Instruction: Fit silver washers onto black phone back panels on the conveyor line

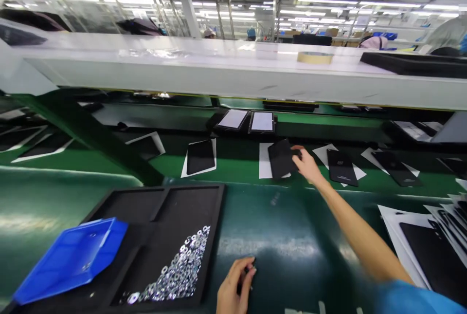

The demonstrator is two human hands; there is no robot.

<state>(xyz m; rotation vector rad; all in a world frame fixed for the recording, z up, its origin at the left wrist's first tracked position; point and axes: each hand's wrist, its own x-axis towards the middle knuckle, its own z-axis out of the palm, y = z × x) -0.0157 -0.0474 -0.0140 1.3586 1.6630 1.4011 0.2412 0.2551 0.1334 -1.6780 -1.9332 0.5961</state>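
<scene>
Here, on a factory (233, 12)'s green belt (233, 168), right fingers (297, 149) pinch a black panel (279, 160), left fingers (246, 266) curled.

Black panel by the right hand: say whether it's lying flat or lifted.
Lifted: the black panel sits tilted above its white sheet, one edge gripped by the right hand.

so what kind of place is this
Probably an electronics assembly line in a factory: a green conveyor belt, black panels on white sheets, and a black tray of small metal washers.
</scene>
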